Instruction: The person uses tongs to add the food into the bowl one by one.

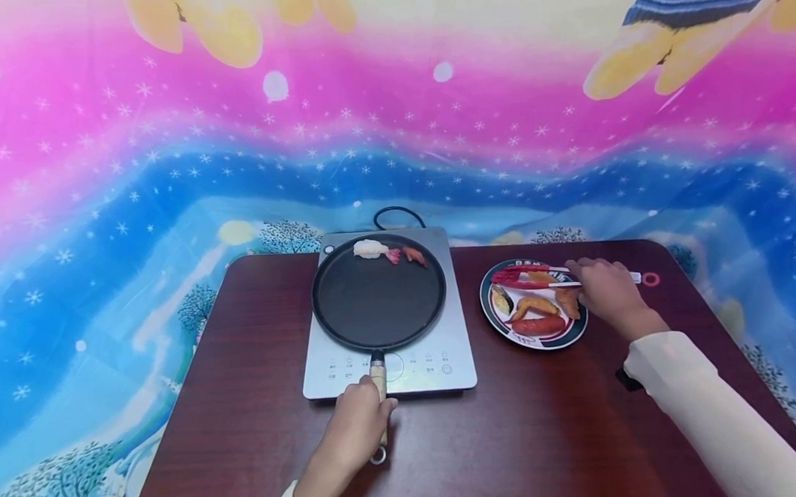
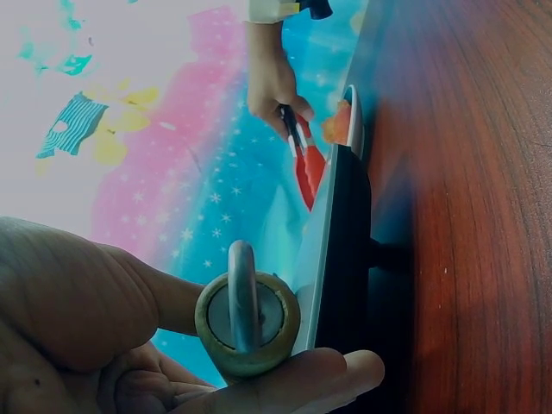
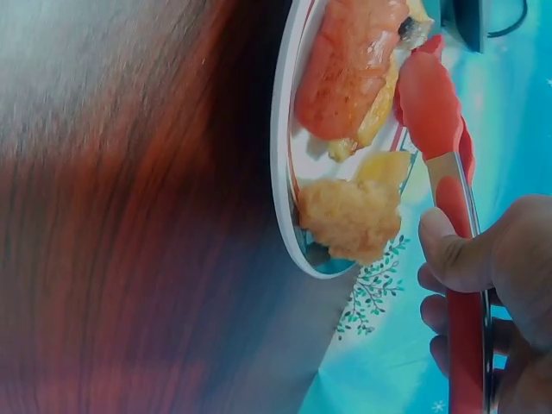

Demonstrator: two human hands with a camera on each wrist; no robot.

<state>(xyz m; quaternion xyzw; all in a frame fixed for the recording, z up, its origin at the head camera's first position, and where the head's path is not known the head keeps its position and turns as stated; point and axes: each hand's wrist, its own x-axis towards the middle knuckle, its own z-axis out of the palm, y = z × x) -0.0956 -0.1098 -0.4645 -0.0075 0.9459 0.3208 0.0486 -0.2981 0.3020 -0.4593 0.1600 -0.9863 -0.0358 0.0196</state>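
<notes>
Head view: L hand (image 1: 359, 423) is gripping the pan (image 1: 378, 292) by its wooden handle (image 1: 379, 379); the pan is sitting on the cooker (image 1: 460, 357), w/ 2 small food pieces (image 1: 369, 249) near its far rim. R hand (image 1: 601, 289) is holding red-tipped tongs (image 1: 513, 275) over the plate (image 1: 485, 298); can't tell if the tips are pinching food.

L wrist view: thumb & fingers are wrapping the handle's end. Pan's prob. stiff & front-heavy, so a grip nearer the pan is looking steadier (the metal loop, less so).

R wrist view: thumb & fingers are clamping the tongs' arms. Below, the sausage (image 3: 345, 73) is lying on the plate, prob. light & slippery, best taken mid-length; the breaded piece (image 3: 352, 217) is looking rough, prob. easier gripping.
</notes>
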